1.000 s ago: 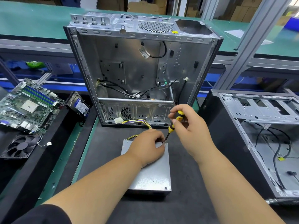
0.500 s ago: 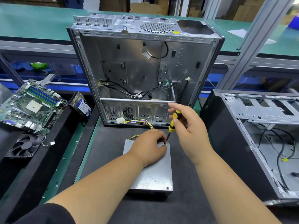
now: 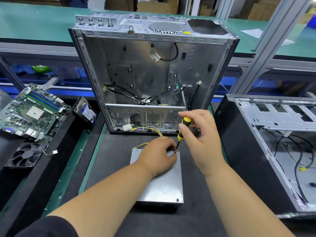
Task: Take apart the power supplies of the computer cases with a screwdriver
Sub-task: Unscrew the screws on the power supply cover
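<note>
Grey power supply [image 3: 160,187] flat before open case [image 3: 136,71]

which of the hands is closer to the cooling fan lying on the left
Left. The left hand rests on the power supply, on the side towards the cooling fan. The right hand grips the screwdriver further right, beyond the left hand.

Workbench and surroundings in a workshop.
A dark mat [image 3: 109,168] covers the green bench [image 3: 71,170] beneath the hands. Beyond them runs a second green-topped table [image 3: 34,23] on grey metal rails, with a slanted grey post [image 3: 266,47] to the far right and cardboard boxes [image 3: 153,6] stacked behind.
</note>
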`<move>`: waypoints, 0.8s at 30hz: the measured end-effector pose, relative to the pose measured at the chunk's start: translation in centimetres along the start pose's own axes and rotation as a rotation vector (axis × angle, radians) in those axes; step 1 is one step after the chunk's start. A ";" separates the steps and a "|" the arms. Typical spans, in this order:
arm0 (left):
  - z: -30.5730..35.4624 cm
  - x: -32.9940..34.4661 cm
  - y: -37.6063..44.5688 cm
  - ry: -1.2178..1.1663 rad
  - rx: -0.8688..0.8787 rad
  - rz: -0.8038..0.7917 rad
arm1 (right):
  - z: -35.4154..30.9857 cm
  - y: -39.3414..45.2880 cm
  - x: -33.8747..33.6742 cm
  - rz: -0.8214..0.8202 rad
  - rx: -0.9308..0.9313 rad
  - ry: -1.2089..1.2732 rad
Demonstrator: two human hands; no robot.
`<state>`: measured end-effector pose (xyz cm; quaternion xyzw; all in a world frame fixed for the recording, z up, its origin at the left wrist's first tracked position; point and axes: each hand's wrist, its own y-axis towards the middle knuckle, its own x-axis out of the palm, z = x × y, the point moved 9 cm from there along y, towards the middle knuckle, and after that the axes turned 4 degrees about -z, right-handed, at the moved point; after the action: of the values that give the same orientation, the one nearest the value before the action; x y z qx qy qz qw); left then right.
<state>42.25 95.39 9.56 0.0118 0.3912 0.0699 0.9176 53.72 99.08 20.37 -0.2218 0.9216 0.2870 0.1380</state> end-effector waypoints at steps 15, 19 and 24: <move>0.1 -0.1 0.0 0.003 -0.004 0.006 | 0.2 -0.2 0.1 0.001 -0.013 -0.038; -0.1 0.0 0.0 0.001 -0.026 -0.005 | 0.1 0.2 -0.1 0.038 0.006 -0.071; 0.2 -0.1 0.1 0.012 -0.009 -0.010 | 0.1 0.3 0.2 -0.015 0.000 -0.085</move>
<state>42.32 95.46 9.71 0.0051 0.3962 0.0673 0.9157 53.41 99.26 20.37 -0.2161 0.9132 0.2954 0.1793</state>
